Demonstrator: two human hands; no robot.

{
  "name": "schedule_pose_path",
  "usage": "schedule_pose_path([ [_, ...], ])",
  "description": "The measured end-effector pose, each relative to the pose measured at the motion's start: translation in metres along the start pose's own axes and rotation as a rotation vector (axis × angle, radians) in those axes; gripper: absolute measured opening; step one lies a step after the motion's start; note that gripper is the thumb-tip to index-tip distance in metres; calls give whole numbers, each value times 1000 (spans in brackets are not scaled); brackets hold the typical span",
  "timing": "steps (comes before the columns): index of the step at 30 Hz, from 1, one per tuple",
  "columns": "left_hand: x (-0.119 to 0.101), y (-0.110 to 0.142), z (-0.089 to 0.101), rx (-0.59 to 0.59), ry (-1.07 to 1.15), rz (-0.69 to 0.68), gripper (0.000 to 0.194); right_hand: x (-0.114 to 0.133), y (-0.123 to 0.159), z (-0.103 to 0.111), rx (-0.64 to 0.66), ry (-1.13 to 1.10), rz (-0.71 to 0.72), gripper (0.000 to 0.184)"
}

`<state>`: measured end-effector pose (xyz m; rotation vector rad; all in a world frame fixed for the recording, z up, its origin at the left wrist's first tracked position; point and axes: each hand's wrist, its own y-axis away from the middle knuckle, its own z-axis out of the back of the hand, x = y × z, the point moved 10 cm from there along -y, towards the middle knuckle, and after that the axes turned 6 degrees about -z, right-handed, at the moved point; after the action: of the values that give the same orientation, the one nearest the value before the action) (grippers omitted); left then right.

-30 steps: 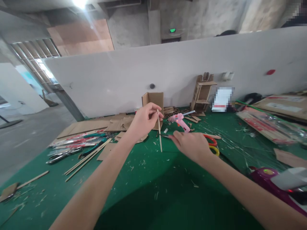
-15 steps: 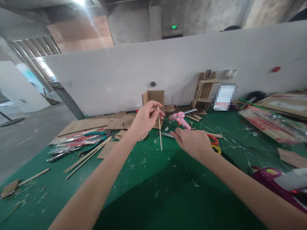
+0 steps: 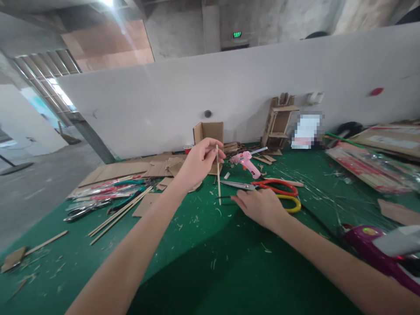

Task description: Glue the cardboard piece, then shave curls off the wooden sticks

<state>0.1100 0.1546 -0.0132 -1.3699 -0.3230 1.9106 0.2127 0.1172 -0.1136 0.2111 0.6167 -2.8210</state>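
My left hand (image 3: pixel 197 164) pinches a thin wooden stick (image 3: pixel 218 179) near its top and holds it upright, with its lower end just above the green table (image 3: pixel 203 262). My right hand (image 3: pixel 260 206) lies low on the table to the right of the stick. Its fingers are drawn together on a thin dark piece (image 3: pixel 224 197) whose tip pokes out to the left. Scissors (image 3: pixel 274 189) with one red and one yellow handle lie just behind my right hand, apart from it, blades pointing left.
A pink glue gun (image 3: pixel 246 163) lies behind the scissors. Cardboard pieces (image 3: pixel 131 168), an open cardboard box (image 3: pixel 210 131) and a small cardboard model (image 3: pixel 278 120) stand along the white partition. Pliers and long sticks (image 3: pixel 114 205) lie at left, a purple device (image 3: pixel 370 247) at right.
My right hand has drawn back toward me off the scissors, which now lie uncovered on the table. My left hand and its stick have hardly moved.
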Motion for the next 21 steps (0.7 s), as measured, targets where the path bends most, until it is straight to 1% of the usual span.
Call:
schedule_pose_path([
  [2, 0, 0, 0, -6, 4, 2, 13, -1, -2, 4, -8, 5, 3, 51],
  [5, -1, 1, 0, -8, 5, -12, 13, -11, -13, 22, -82, 46, -89, 55],
  [7, -1, 1, 0, -10, 3, -10, 12, -13, -16, 27, -103, 52, -121, 57],
  [9, 1, 1, 2, -13, 5, 12, 11, -7, -14, 20, -77, 31, -99, 56],
  [11, 4, 1, 3, -10, 7, 33, 11, 3, -8, 7, -30, 7, -36, 53],
  [13, 4, 1, 3, -5, 17, 35, 12, 9, -4, 2, -16, 9, 7, 52],
  [18, 4, 1, 3, -12, 24, 6, 11, -6, -15, 21, -119, 41, -132, 56],
  [19, 5, 1, 4, -14, 24, 13, 11, -6, -16, 21, -115, 42, -133, 56],
  [21, 8, 2, 4, -15, 32, 32, 11, 1, -14, 12, -68, 33, -93, 54],
])
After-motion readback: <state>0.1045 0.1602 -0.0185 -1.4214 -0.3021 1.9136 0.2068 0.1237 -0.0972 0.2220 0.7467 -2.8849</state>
